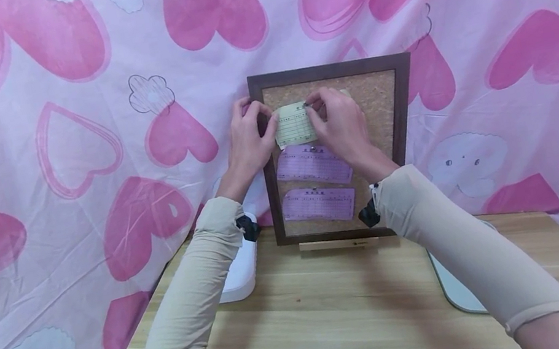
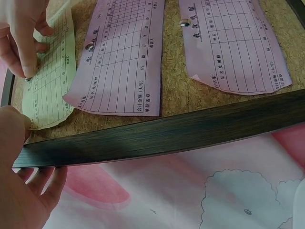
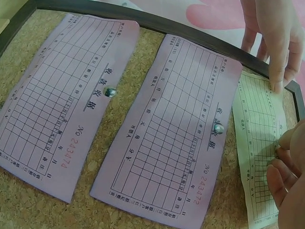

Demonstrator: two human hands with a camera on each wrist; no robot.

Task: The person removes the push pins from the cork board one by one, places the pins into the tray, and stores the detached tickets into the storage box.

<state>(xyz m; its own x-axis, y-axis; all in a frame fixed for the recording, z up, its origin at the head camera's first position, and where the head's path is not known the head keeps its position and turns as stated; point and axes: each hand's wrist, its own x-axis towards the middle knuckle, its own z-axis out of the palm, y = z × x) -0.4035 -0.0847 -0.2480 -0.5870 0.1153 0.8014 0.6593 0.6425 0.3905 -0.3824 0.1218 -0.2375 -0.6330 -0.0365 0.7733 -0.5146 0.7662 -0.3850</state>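
A pale green receipt slip lies against the upper part of a dark-framed cork board. My left hand is at the board's left edge, pinching the slip's left end, with several fingers behind the frame in the left wrist view. At the slip's top edge, my right hand pinches a small shiny push pin; how deep it sits cannot be seen. Below hang two purple receipt slips, an upper one and a lower one, each held by one clear-headed pin at its top middle.
The board leans upright on a small wooden stand on a wood-grain table. A white rounded object stands at left, partly behind my forearm. At right lies a pale flat rounded object. A pink heart-patterned cloth hangs behind.
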